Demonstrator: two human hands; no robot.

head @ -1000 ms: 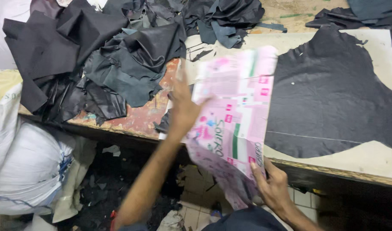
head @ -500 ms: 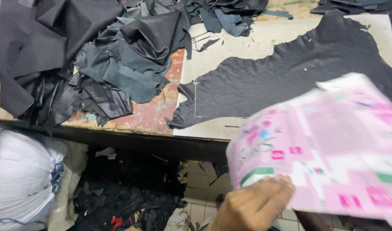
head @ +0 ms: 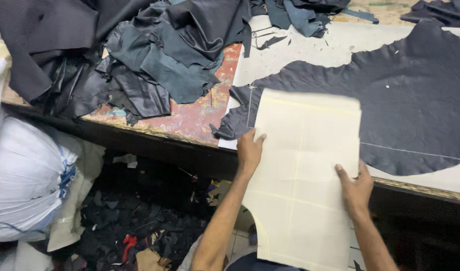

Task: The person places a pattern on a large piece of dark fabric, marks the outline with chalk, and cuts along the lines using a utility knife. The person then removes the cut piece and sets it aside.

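While held: cream card pattern [head: 302,175] lies half on the dark leather hide [head: 405,100], half past the table edge [head: 164,133]
Grip: left hand [head: 249,150] and right hand [head: 355,188] pinch opposite side edges
Handling: likely light, stiff but bendable; best held by both edges

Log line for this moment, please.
left hand: holds cream pattern sheet | right hand: holds sheet | sheet over black leather

Even, fairly bright light falls from above on the table [head: 300,50] — no hard shadows, slight sheen on the black leather scraps [head: 154,65]. The cream card sheet [head: 305,175] looks softly motion-blurred — the floor [head: 139,221] below lies dim.
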